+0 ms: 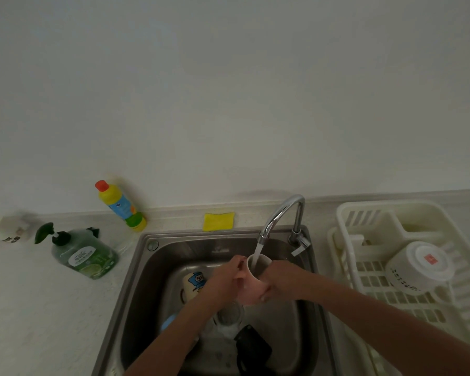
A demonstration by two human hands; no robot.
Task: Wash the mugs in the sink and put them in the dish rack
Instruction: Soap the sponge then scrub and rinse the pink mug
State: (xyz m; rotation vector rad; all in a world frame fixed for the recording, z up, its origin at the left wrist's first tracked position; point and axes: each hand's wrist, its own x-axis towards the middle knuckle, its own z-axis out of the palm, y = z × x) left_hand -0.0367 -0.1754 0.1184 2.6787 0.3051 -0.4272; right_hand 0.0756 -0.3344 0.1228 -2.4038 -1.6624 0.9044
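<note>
The pink mug [253, 287] is held over the middle of the sink [147, 280], tilted a little, with its opening under the faucet [280, 215]. A stream of water [257, 253] runs from the spout into the mug. The left hand [225, 280] grasps the mug at its 9 o'clock side, with fingers curled at the rim. The right hand [276, 280] grasps it at the 3 o'clock side, fingers wrapped around the body and under the base.

Down in the basin, at 8 o'clock from the pink mug, a cream mug with a blue cartoon print [193, 284] lies on its side. At 6 o'clock sits a clear glass [229, 314], and further below a black object [251, 348] that I cannot identify.

At 3 o'clock from the sink the white dish rack [364, 267] stands on the table [38, 308], and a white cup [418, 267] rests in it, bottom up. At 12 o'clock, behind the sink, lies a yellow sponge [218, 221]. At 10 o'clock stands a yellow bottle with an orange cap [121, 206], and at 9 o'clock a green soap bottle with a pump [84, 253].
</note>
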